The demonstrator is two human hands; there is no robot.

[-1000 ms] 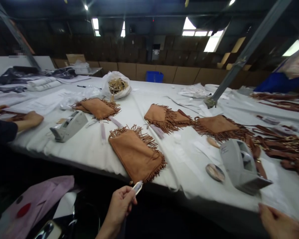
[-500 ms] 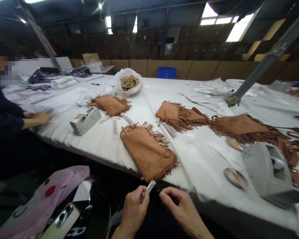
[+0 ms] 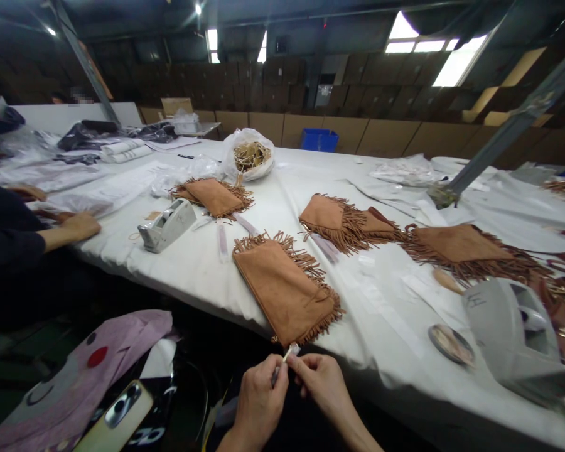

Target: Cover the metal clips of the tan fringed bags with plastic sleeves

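Note:
My left hand (image 3: 262,395) is closed around a small, narrow whitish strip (image 3: 292,350) whose tip sticks up between thumb and finger. Pinched at the strip's upper end is my right hand (image 3: 322,382), its thumb and forefinger together. Exactly what the strip is cannot be made out. Just beyond both hands, a brown suede fringed pouch (image 3: 285,289) lies flat at the table's front edge, a small metal piece at its near corner. Neither hand visibly grips the pouch.
Grey tape dispensers stand at left (image 3: 167,226) and right (image 3: 513,333). More fringed pouches (image 3: 324,212) lie farther back on the white-covered table (image 3: 376,351). A plastic bag (image 3: 249,157) holds tan stringy pieces. A co-worker's hand (image 3: 82,226) rests at left. A phone (image 3: 117,417) lies lower left.
My right hand has moved left and its fingers have closed at the strip's end, beside my left hand. The view has shifted slightly. The co-worker's head has left the view.

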